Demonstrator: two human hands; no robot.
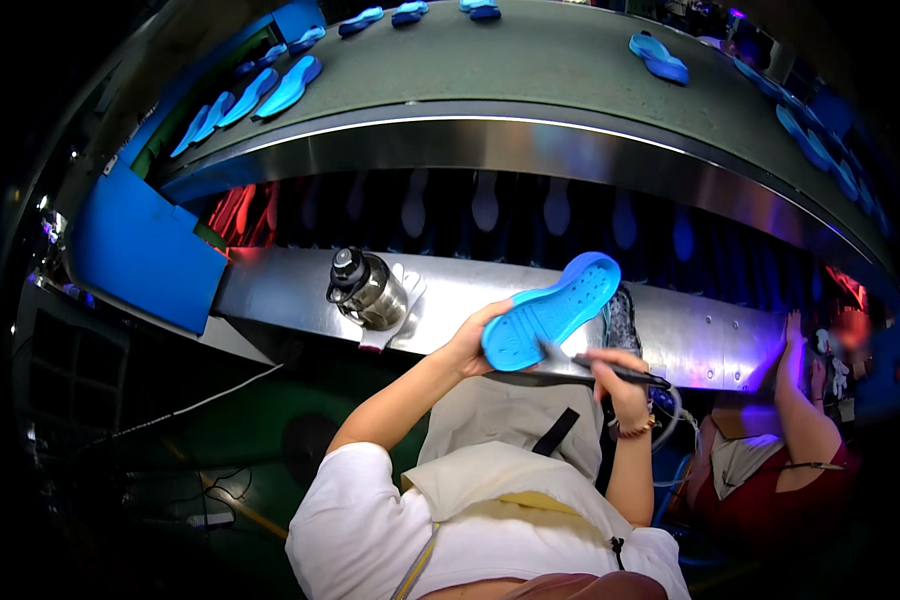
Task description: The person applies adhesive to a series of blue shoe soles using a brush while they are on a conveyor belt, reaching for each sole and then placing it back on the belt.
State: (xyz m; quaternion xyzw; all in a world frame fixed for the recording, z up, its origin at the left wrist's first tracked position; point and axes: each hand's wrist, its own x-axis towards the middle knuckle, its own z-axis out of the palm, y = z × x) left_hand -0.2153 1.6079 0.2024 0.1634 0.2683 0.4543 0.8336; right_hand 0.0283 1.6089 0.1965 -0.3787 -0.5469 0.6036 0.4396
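Note:
My left hand [474, 342] grips a bright blue shoe sole [560, 308] by its near left edge. The sole is tilted up to the right, its holed and ridged face toward me. In my right hand [624, 388] is a black brush with a thin hose [630, 374], held much like a pen. Its pale, blurred tip is over the lower part of the sole; whether it touches cannot be made out. Behind the sole, partly hidden, a dark speckled item [624, 322] lies on the metal ledge [460, 290].
A steel flask [374, 292] stands on the ledge to the left, beside a white item. Beyond, a green conveyor belt [530, 65] carries several blue soles [292, 86]. More soles hang in the dark space beneath it. Another person [770, 455] sits at the right, an arm at the ledge.

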